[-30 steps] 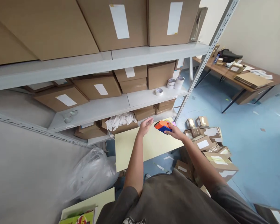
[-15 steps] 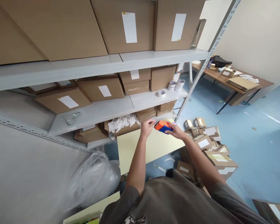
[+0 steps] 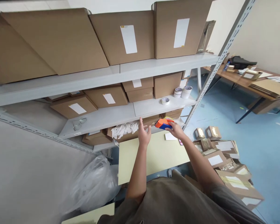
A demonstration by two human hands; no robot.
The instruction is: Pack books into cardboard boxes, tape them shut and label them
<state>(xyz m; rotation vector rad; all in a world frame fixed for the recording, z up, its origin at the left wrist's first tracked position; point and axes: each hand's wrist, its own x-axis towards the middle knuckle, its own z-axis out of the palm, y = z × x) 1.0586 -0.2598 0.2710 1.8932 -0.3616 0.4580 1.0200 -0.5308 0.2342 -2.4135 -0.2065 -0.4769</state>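
My right hand (image 3: 176, 130) is wrapped round an orange and blue tape dispenser (image 3: 162, 124), held above the pale yellow table (image 3: 154, 155). A yellowish roll shows at the dispenser's top. To its left, my left hand (image 3: 144, 133) is raised with fingers and thumb apart. It holds nothing and does not touch the dispenser. On the table below my right hand lies a white sheet or label (image 3: 170, 136). Close to my right wrist is a small pink-edged object (image 3: 180, 142), partly hidden.
Metal shelving (image 3: 121, 115) with cardboard boxes stands in front, white tape rolls (image 3: 165, 101) on its middle shelf. Cartons (image 3: 239, 186) are piled on the floor at right. A clear plastic bag (image 3: 93, 183) bulges at left. Behind, a brown desk (image 3: 259, 81) stands at far right.
My left hand has gone from pinched fingers at the dispenser's front end to spread fingers, apart from it. The right hand still grips the dispenser. The view has shifted, showing more of the upper boxes.
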